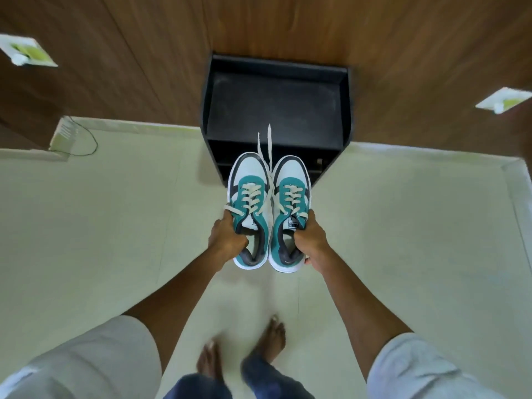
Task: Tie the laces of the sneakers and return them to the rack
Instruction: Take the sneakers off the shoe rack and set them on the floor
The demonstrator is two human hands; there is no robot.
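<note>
I hold a pair of teal, white and dark grey sneakers side by side in the air, toes pointing away from me. My left hand point(227, 236) grips the left sneaker point(250, 194) at its collar. My right hand point(312, 237) grips the right sneaker point(292, 194) the same way. Their cream laces are untied; loose ends point(268, 145) trail forward between the toes. A black shoe rack point(276, 108) stands against the wall just beyond the sneakers, its top shelf bare.
The wall behind the rack is wood panelling with white switch plates at left point(28, 51) and right point(503, 100). A white device with a black cable point(64, 133) sits at the floor's left edge. My bare feet point(244, 352) stand on pale floor tiles.
</note>
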